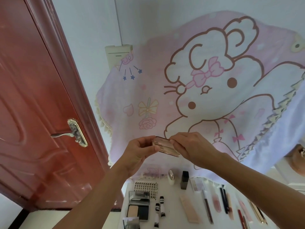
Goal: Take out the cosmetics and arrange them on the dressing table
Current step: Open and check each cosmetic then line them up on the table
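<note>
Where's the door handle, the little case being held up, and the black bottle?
door handle [63, 134]: head view, middle of its lever.
little case [165, 147]: head view, its uncovered middle.
black bottle [184, 180]: head view, its dark body.
</note>
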